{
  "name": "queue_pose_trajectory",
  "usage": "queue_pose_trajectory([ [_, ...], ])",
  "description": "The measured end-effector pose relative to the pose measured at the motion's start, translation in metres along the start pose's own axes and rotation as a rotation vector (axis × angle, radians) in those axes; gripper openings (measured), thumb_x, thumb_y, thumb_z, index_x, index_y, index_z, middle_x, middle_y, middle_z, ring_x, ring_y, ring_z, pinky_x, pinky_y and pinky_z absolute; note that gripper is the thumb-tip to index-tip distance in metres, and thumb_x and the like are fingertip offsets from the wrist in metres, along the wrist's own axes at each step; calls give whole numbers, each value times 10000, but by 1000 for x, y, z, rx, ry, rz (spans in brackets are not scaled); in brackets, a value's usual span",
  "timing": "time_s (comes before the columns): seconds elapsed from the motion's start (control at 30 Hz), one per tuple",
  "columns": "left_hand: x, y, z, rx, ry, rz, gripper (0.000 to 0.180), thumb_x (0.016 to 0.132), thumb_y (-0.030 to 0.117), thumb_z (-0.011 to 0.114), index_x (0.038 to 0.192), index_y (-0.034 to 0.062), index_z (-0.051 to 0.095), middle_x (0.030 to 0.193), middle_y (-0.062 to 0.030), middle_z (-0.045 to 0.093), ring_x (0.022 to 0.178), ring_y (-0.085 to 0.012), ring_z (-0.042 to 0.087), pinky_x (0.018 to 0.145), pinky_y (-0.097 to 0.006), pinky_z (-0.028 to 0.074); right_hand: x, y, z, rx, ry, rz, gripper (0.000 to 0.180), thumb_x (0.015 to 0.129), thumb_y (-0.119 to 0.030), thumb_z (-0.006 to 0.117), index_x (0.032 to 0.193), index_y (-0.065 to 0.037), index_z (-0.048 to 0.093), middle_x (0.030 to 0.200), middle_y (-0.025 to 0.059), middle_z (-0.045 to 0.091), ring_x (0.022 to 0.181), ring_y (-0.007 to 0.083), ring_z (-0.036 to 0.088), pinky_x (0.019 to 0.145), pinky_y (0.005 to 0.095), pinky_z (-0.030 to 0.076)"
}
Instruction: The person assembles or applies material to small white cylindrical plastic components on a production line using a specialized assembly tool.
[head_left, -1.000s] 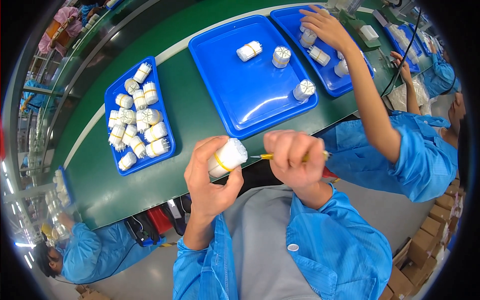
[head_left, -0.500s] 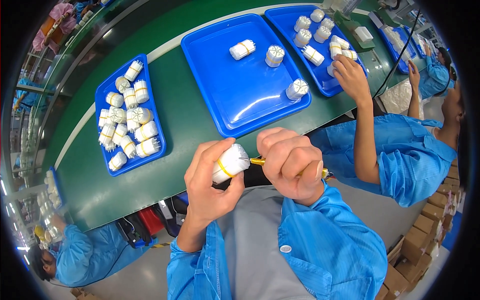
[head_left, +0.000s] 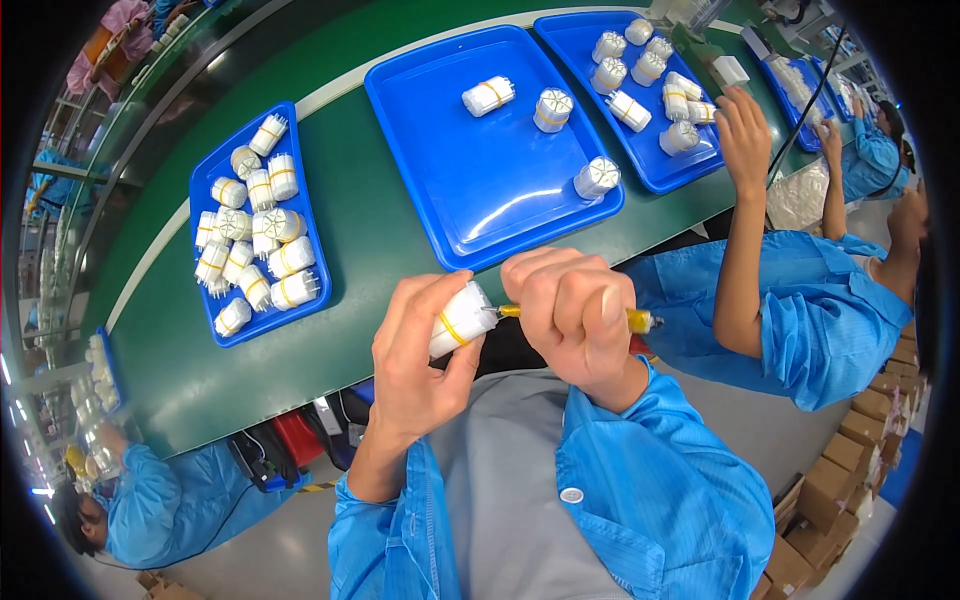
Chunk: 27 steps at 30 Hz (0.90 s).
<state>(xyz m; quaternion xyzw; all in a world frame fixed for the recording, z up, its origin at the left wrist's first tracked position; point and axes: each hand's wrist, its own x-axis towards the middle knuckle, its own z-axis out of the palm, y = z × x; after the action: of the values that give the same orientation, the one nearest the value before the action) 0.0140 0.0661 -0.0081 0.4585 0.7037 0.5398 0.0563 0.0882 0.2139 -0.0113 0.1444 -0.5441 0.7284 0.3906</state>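
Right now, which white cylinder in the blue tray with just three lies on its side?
The leftmost cylinder, its long side on the tray; the middle cylinder and rightmost cylinder stand on end, spoked faces up.

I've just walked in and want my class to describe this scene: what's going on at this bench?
A person's left hand holds a banded white cylinder while the right hand grips a yellow-handled tool, its thin tip at the cylinder's end; whether it goes in is unclear. Similar cylinders crowd the left blue tray, and three stand or lie in the middle tray. A co-worker's hand is by the right tray, which holds more.
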Motion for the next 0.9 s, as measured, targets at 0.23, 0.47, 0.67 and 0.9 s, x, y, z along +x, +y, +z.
queue_pose_trajectory([
  [0.23,-3,-5,2,-46,-28,-80,471,695,-66,681,1153,-11,587,1029,-149,588,911,-260,610,778,-337,488,-8,12,2,274,164,144,495,1048,-299,341,591,-110,354,485,2,357,450,102,248,480,294,241],
  [0.47,-4,-7,5,-91,-19,-96,454,713,-54,684,1153,-8,586,1033,-142,587,915,-244,606,788,-323,485,-7,22,-1,488,214,197,480,1063,-314,250,635,-123,354,494,4,343,473,104,229,517,291,270],
  [0.67,-4,-7,6,-90,41,-115,468,708,-64,680,1162,-2,588,1050,-143,589,939,-244,604,801,-322,487,-8,12,4,372,205,91,481,1061,-310,264,638,-115,379,507,18,391,475,103,251,524,286,283],
  [0.9,-4,-6,4,-9,65,-35,517,677,-93,690,1176,-2,589,1041,-174,599,915,-309,621,779,-355,504,-9,6,2,276,139,74,474,1053,-281,312,621,-105,393,511,19,416,473,102,288,507,280,269],
])
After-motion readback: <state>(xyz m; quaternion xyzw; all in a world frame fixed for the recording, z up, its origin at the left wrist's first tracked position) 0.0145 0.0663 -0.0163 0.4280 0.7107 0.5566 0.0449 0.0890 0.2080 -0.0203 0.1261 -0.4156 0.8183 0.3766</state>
